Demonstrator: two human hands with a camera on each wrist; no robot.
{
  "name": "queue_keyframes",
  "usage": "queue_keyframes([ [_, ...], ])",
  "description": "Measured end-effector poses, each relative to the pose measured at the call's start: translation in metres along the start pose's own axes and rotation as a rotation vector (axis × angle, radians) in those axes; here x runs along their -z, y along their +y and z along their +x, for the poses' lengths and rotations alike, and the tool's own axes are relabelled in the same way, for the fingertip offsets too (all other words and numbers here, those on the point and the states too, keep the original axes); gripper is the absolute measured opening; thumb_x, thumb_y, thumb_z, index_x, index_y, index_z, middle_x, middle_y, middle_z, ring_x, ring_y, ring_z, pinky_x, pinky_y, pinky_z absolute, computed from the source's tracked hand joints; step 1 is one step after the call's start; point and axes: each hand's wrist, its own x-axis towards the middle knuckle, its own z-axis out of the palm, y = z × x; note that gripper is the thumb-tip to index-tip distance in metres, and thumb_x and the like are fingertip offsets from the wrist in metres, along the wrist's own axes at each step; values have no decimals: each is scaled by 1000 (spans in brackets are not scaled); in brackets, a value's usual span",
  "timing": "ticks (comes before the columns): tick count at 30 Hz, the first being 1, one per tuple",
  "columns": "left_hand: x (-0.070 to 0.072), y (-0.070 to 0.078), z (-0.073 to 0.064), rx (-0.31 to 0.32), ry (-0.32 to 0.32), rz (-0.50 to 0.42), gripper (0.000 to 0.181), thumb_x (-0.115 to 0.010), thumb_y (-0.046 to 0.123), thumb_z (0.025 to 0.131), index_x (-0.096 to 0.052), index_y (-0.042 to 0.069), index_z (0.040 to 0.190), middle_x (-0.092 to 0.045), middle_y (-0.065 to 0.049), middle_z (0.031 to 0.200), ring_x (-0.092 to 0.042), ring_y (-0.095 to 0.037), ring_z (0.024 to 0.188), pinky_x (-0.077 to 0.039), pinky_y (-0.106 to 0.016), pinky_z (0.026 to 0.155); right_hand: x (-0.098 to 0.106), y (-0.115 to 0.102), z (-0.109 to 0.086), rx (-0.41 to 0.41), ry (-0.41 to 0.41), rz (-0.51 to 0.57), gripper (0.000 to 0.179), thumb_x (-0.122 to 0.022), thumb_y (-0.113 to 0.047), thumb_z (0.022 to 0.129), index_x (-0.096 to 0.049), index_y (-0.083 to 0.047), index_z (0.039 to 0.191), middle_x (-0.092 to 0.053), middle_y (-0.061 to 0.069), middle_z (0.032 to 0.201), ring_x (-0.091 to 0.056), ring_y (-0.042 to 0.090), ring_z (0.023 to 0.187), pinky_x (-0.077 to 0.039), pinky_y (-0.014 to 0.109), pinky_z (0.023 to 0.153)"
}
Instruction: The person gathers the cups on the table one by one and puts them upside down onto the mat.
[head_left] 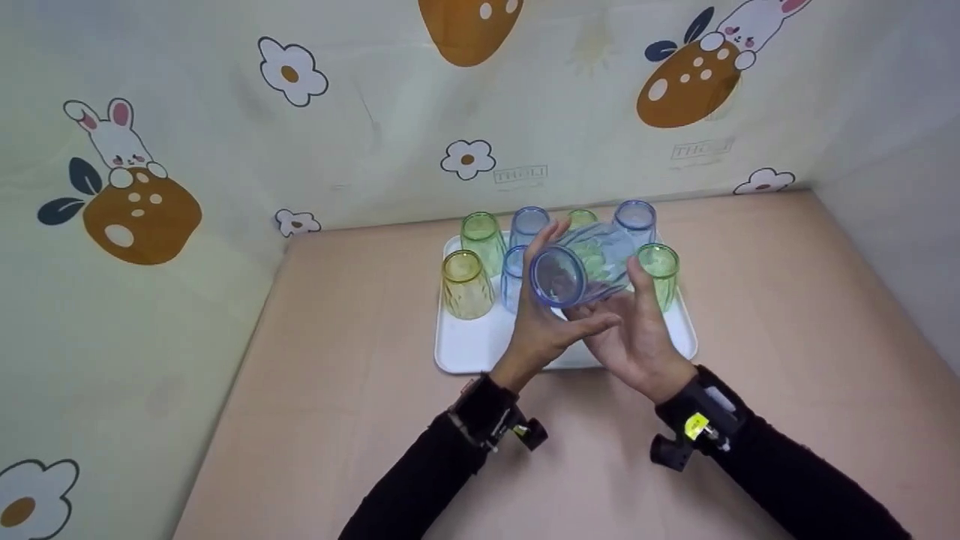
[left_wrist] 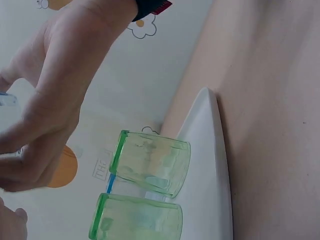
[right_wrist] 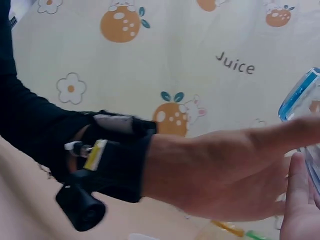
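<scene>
A clear blue glass [head_left: 559, 276] is held tilted above the tray, one round end facing the camera. My left hand [head_left: 538, 326] curves round its left side, the fingers along the glass and the thumb stretched beneath it. On the other side, my right hand [head_left: 634, 341] holds the glass with its thumb on the right wall; the fingers lie below and are partly hidden. The right wrist view catches only the blue-banded end of the glass [right_wrist: 298, 95]. In the left wrist view, the left hand [left_wrist: 55, 110] shows its bent fingers, with a sliver of glass beside them.
A white tray [head_left: 469, 352] bears a yellow glass [head_left: 466, 289], a green glass [head_left: 484, 244] behind it, another green glass [head_left: 662, 277] at the right and several more blue and green ones. The peach-coloured table [head_left: 345, 337] meets a patterned wall covering [head_left: 375, 150] behind.
</scene>
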Motion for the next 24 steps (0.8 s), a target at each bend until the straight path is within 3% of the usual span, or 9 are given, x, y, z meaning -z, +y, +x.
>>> queue_keyframes([
  [3, -1, 2, 2, -77, 50, -25, 101, -91, 38, 77, -33, 4, 151, -42, -15, 155, -37, -34, 142, -27, -50, 116, -1, 10, 1, -29, -7, 34, 100, -77, -52, 87, -21, -11, 158, -43, 12, 151, -50, 21, 132, -37, 28, 111],
  [6, 0, 2, 2, -106, 95, -40, 89, -91, 30, 79, -40, 2, 146, -47, -21, 148, -44, -36, 136, -31, -51, 114, -2, 14, 1, -42, -22, 82, 95, -78, -48, 88, -25, -10, 157, -49, 11, 145, -55, 17, 125, -43, 24, 104],
  [10, 1, 3, -1, -97, 113, -48, 86, -90, 22, 78, -41, 2, 146, -47, -23, 147, -45, -36, 134, -32, -51, 113, -1, 15, 1, -65, -33, 102, 91, -75, -47, 91, -24, -8, 157, -50, 11, 143, -57, 16, 121, -46, 23, 100],
  [17, 1, 2, -4, -84, 129, -40, 84, -89, 10, 75, -42, 3, 145, -50, -15, 147, -45, -36, 134, -32, -51, 113, 3, 15, 2, -81, -20, 66, 91, -72, -48, 93, -24, -6, 157, -51, 12, 143, -58, 17, 122, -42, 23, 105],
  [24, 2, 2, -5, -80, 142, -41, 82, -87, 3, 74, -43, 1, 144, -51, -16, 145, -47, -36, 132, -34, -52, 112, 4, 16, 2, -83, -27, 57, 88, -72, -49, 93, -27, -5, 154, -51, 13, 143, -58, 19, 122, -38, 25, 109],
])
